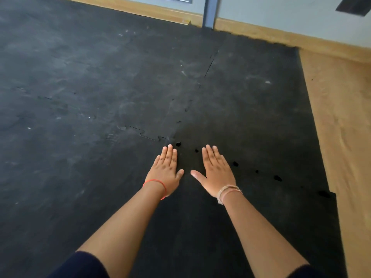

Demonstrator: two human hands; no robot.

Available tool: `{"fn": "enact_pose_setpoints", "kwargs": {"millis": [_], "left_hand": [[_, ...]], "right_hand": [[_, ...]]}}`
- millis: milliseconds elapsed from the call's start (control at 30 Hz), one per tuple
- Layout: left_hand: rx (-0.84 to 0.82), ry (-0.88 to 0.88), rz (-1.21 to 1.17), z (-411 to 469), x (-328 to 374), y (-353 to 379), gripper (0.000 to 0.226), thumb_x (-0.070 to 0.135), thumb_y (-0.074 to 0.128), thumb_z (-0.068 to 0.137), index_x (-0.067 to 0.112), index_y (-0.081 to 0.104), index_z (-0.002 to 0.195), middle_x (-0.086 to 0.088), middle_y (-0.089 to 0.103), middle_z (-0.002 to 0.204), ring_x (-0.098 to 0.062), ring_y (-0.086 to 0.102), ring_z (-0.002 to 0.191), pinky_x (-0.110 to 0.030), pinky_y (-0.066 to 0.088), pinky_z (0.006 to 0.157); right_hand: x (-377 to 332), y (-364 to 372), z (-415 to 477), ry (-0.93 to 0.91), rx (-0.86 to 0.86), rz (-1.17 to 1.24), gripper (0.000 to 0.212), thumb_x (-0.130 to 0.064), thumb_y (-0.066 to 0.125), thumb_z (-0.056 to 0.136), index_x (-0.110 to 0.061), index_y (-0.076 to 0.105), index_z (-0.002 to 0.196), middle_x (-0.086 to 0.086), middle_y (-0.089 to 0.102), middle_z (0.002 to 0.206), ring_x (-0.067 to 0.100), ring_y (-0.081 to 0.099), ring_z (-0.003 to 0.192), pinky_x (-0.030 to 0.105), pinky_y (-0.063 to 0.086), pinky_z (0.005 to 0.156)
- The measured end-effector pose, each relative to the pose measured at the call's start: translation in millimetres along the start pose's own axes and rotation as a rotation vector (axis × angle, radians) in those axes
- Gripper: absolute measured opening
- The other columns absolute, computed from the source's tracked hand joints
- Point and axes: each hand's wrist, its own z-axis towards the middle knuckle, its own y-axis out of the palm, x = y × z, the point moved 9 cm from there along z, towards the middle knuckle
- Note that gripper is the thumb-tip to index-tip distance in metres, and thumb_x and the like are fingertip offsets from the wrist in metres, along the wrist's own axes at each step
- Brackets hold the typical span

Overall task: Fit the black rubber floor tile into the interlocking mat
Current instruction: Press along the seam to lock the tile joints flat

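Note:
A black rubber floor tile (251,109) lies at the right end of the interlocking mat (80,87), its jigsaw edges meeting neighbouring tiles. Small dark gaps show along the near seam running from the centre toward the right edge. My left hand (165,170) lies flat, palm down, fingers apart, just left of that seam's corner. My right hand (216,170) lies flat beside it, palm down, across the seam. Neither hand holds anything. A thin crack also shows in the far seam toward the wall.
Bare wooden floor (341,121) runs along the right of the mat. A wooden skirting board (281,35) and pale wall close off the back, with a grey metal post (209,13) standing at the mat's far edge.

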Motion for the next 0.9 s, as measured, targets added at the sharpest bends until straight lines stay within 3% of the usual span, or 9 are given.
{"fn": "enact_pose_setpoints", "kwargs": {"millis": [67, 167, 233, 400, 533, 700, 900], "left_hand": [[0.048, 0.026, -0.011, 0.0, -1.7, -0.7, 0.064, 0.044, 0.017, 0.095, 0.013, -0.017, 0.140, -0.002, -0.025, 0.150, -0.013, -0.026, 0.134, -0.029, -0.012, 0.111], [0.094, 0.062, 0.008, -1.1, -3.7, 1.3, 0.066, 0.048, 0.016, 0.093, 0.015, -0.017, 0.139, 0.001, -0.029, 0.143, -0.011, -0.030, 0.130, -0.027, -0.014, 0.109], [0.084, 0.079, 0.015, 2.6, -5.1, 0.8, 0.067, 0.048, 0.018, 0.093, 0.015, -0.015, 0.140, 0.000, -0.028, 0.142, -0.012, -0.027, 0.132, -0.026, -0.013, 0.108], [-0.062, 0.096, 0.068, 16.0, -10.4, -9.1, 0.059, 0.037, 0.025, 0.095, 0.012, 0.002, 0.143, -0.007, -0.005, 0.154, -0.015, -0.006, 0.141, -0.030, 0.003, 0.114], [-0.185, 0.066, 0.115, 18.6, -5.2, -12.5, 0.061, 0.038, 0.025, 0.095, 0.010, 0.001, 0.143, -0.008, -0.007, 0.155, -0.018, -0.005, 0.142, -0.031, 0.004, 0.114], [-0.083, 0.042, 0.072, 20.3, -11.3, -24.3, 0.060, 0.034, 0.024, 0.097, 0.007, -0.003, 0.143, -0.009, -0.010, 0.154, -0.019, -0.011, 0.141, -0.032, -0.003, 0.114], [-0.081, 0.015, 0.303, 30.1, -11.2, -17.8, 0.057, 0.034, 0.015, 0.097, 0.002, -0.001, 0.142, -0.015, -0.003, 0.154, -0.024, -0.008, 0.142, -0.035, -0.010, 0.113]], "right_hand": [[-1.4, 5.3, -8.5, -0.010, 0.081, -0.066, 0.071, -0.057, 0.009, 0.090, -0.013, -0.015, 0.141, 0.004, -0.016, 0.154, 0.016, -0.021, 0.138, 0.032, -0.011, 0.111], [-5.2, 9.3, -8.2, -0.036, 0.122, -0.096, 0.067, -0.054, 0.001, 0.088, -0.013, -0.014, 0.139, 0.005, -0.015, 0.152, 0.017, -0.020, 0.137, 0.031, -0.012, 0.111], [-6.9, 12.9, -4.4, -0.054, 0.105, -0.096, 0.067, -0.052, 0.005, 0.090, -0.011, -0.008, 0.142, 0.005, -0.010, 0.154, 0.017, -0.014, 0.140, 0.030, -0.010, 0.111], [-6.0, 13.3, 5.9, -0.052, 0.000, -0.071, 0.066, -0.048, 0.018, 0.094, -0.009, 0.003, 0.145, 0.008, 0.000, 0.156, 0.018, -0.004, 0.143, 0.030, -0.003, 0.113], [-7.8, 10.8, 3.7, -0.033, -0.054, -0.054, 0.066, -0.049, 0.018, 0.095, -0.009, 0.000, 0.145, 0.007, -0.003, 0.156, 0.017, -0.006, 0.142, 0.031, -0.002, 0.114], [-6.3, 16.4, -21.2, 0.017, 0.053, -0.041, 0.071, -0.056, 0.009, 0.091, -0.012, -0.007, 0.144, 0.005, -0.009, 0.156, 0.018, -0.010, 0.142, 0.032, -0.008, 0.112], [-6.2, 17.8, -24.6, 0.016, 0.079, -0.031, 0.073, -0.057, 0.006, 0.089, -0.011, -0.008, 0.144, 0.007, -0.008, 0.155, 0.019, -0.011, 0.142, 0.032, -0.008, 0.112]]}}
